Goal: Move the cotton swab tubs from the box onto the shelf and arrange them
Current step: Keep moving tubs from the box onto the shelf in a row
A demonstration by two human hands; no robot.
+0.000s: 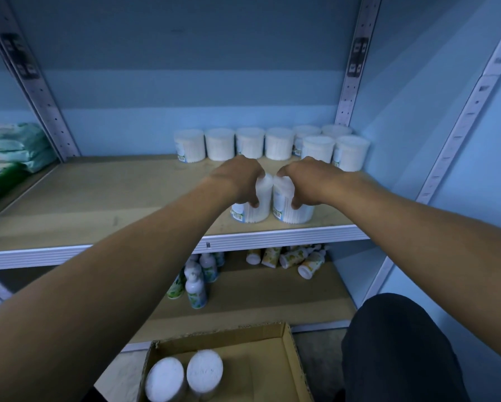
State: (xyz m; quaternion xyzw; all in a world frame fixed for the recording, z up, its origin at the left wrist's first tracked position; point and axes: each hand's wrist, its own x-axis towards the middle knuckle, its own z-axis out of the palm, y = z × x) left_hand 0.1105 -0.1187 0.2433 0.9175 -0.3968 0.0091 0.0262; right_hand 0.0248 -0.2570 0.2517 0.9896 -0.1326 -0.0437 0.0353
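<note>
Both my arms reach onto the wooden shelf (98, 198). My left hand (240, 178) grips a white cotton swab tub (255, 211) from above, and my right hand (307, 181) grips a second tub (287, 211) right beside it. The two tubs stand upright near the shelf's front edge, almost touching. Several more tubs (249, 143) line the back of the shelf, with two standing in front at the right (350, 153). Below, an open cardboard box (289, 352) holds two tubs (185, 375) seen from above.
Green and white soft packs (8, 152) are stacked at the shelf's left end. Small bottles (197, 282) stand and lie on the lower shelf. Metal uprights (350, 82) frame the bay. My dark-trousered knee (397, 349) is at the lower right.
</note>
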